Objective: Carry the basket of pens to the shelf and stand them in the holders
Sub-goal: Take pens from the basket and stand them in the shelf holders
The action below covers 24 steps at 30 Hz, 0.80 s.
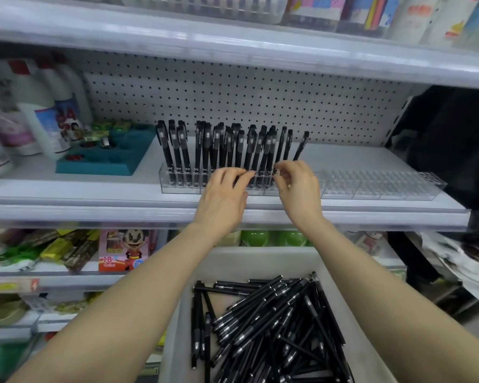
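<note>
Pens [227,146] in holder [181,187], right grip [297,189] pinching one

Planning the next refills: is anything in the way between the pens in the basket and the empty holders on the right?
Nothing visible. The pens lie loose in the open basket below the shelf, and the empty holders sit at the shelf's front with nothing before them.

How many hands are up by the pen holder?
2. The left hand touches the standing pens in the clear holder; the right hand, just right of it, pinches a pen there.
</note>
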Available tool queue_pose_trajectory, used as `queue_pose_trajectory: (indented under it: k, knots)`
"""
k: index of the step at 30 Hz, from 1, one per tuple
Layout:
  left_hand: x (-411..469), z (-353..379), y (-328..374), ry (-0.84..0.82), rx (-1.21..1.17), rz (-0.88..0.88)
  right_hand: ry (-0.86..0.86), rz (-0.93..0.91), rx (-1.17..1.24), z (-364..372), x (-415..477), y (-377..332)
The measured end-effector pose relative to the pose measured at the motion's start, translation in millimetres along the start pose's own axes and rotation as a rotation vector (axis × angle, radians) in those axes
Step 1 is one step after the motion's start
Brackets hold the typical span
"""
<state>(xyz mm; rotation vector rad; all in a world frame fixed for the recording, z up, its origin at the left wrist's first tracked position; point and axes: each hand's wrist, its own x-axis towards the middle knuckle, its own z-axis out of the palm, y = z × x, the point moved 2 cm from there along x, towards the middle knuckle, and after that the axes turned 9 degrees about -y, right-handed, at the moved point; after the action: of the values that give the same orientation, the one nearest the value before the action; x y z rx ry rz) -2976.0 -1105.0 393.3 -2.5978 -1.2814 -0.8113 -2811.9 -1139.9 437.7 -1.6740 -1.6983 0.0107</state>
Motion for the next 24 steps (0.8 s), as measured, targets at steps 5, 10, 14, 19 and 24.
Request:
queue_pose_trajectory:
  k: [5, 10, 14, 19, 24]
  knots:
    - [-1, -1, 1, -0.008, -0.01, -0.006, -0.079, -0.136, 0.001, 14, -60, -1]
    - [-2, -1, 0, -0.016, -0.009, 0.002, -0.645, -0.157, -0.176, 45, -111, 12]
    - [-3, -1, 1, -0.016, -0.008, 0.011, -0.949, -0.042, -0.314, 56, -138, 33]
    - [-3, -6, 1, -0.051, -0.02, 0.013, -0.957, -0.012, -0.248, 61, -147, 42]
    - [-27, -18, 26, -0.019, -0.122, 0.027, -0.98, 0.03, -0.252, 71, -146, 43]
